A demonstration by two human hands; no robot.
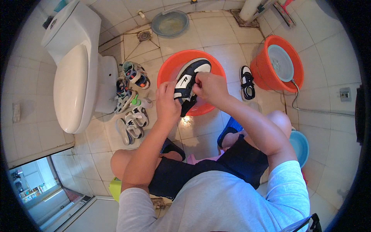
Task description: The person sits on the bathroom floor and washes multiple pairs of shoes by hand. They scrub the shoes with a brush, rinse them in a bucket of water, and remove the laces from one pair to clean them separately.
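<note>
A black-and-white sneaker [183, 82] is tilted over a red plastic basin [163, 68], its toe toward the far right and its side panel up. My left hand [168, 101] grips it near the heel, fingers along the side. Curled fingers of my right hand [210, 88] press against the shoe by its opening; what exactly they pinch there is hidden. Black fabric hangs from the shoe's near end, above the basin. Beside the basin on the right, a similar black-and-white sneaker [247, 84] with black laces stands on the tiles.
A white toilet [72, 90] stands left, with several shoes [134, 74] and a green-topped bottle [142, 102] nearby. A grey-blue basin [184, 26] lies at the back. Right, a red bucket [258, 71] holds a pale blue basin [287, 62] with a hose [297, 100]. Another blue basin [303, 148] sits by my knee.
</note>
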